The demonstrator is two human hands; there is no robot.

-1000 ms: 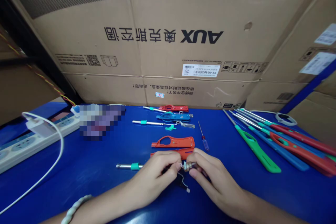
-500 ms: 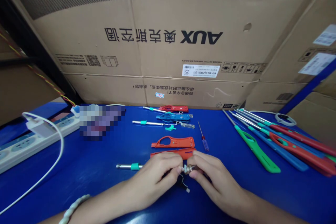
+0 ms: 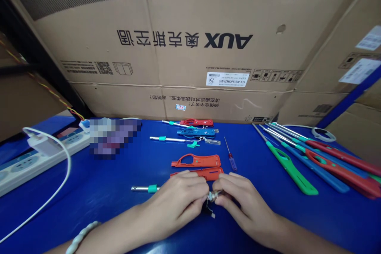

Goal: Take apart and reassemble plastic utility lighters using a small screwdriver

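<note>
Head view: both hands are brought close together above the blue tabletop (image 3: 119, 174), with wrists bent inward and fingers curled. A small pale-and-metallic cylindrical part (image 3: 212, 196) is held between them; its left end is pinched by the left hand (image 3: 183, 196), its right end clamped by the right hand (image 3: 245, 202). A thin white wire with a white tip (image 3: 213, 215) is seen just below the fingertips. A hollow orange plastic shell half (image 3: 210, 173) is partly covered by the left hand, as is a silver metal tube with a green collar (image 3: 141, 189). Just beyond, another orange shell half (image 3: 205, 161) is laid flat. A purple-handled screwdriver (image 3: 232, 162) is placed beyond the right hand, and a green plastic lighter (image 3: 293, 172) to its right.
</note>
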